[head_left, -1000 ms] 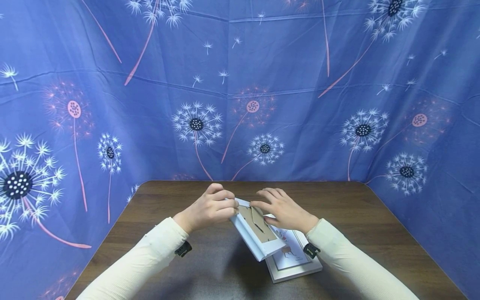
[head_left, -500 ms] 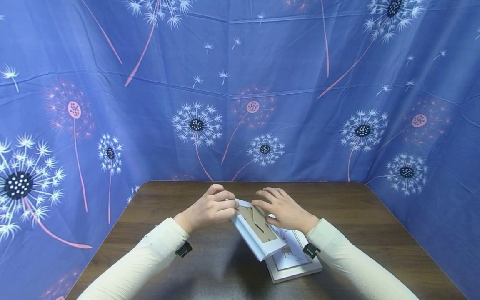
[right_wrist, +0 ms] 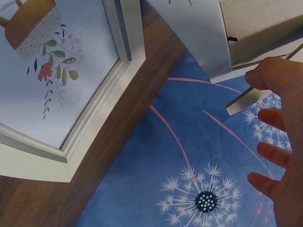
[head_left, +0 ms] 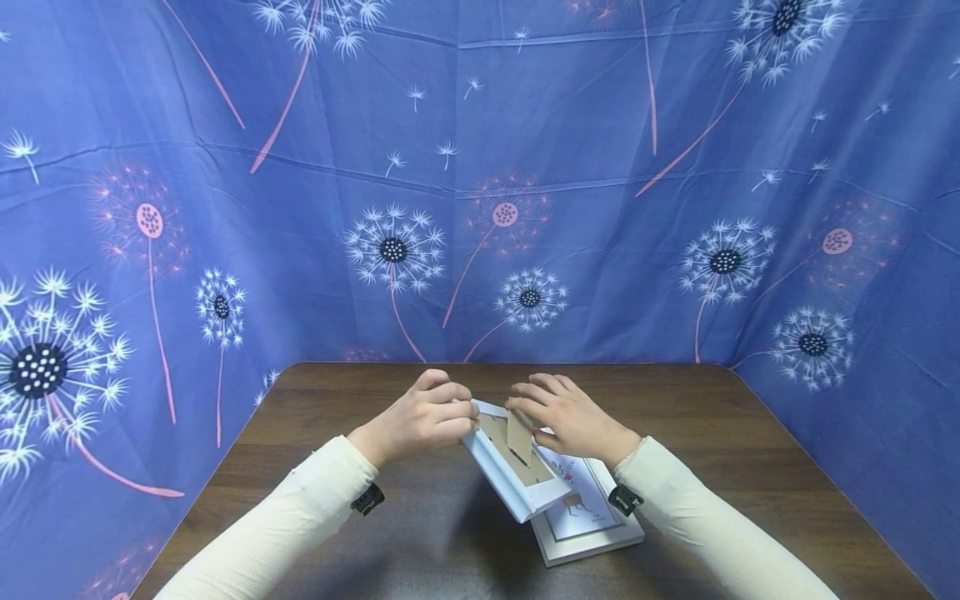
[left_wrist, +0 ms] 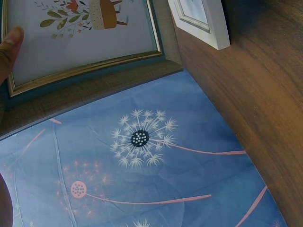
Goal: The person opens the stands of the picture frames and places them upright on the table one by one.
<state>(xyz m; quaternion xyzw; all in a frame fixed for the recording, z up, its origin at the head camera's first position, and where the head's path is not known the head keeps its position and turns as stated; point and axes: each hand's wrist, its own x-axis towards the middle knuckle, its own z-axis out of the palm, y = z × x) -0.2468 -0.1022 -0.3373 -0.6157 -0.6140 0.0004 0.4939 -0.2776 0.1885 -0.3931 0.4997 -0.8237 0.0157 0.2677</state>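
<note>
My left hand (head_left: 420, 417) grips the upper left corner of a picture frame (head_left: 495, 473), which is tilted above the table with its brown back facing me. In the left wrist view its glass front (left_wrist: 109, 42) shows a flower and animal print inside a gold and teal border. The left thumb (left_wrist: 10, 47) presses on that front. My right hand (head_left: 566, 421) pinches the flat brown stand (head_left: 519, 437) between thumb and index finger, and the stand is swung out from the frame's back. The other right fingers (right_wrist: 274, 153) stay spread apart from it.
A second, white picture frame (head_left: 592, 546) lies face up on the wooden table (head_left: 337, 533), partly beneath the held frame and right hand. Behind the table hangs a blue cloth (head_left: 615, 275) with a dandelion print, also along both sides.
The stand has swung further out from the frame's back, drawn by the right fingers, which shifted slightly right. The left hand and the held frame have stayed almost still.
</note>
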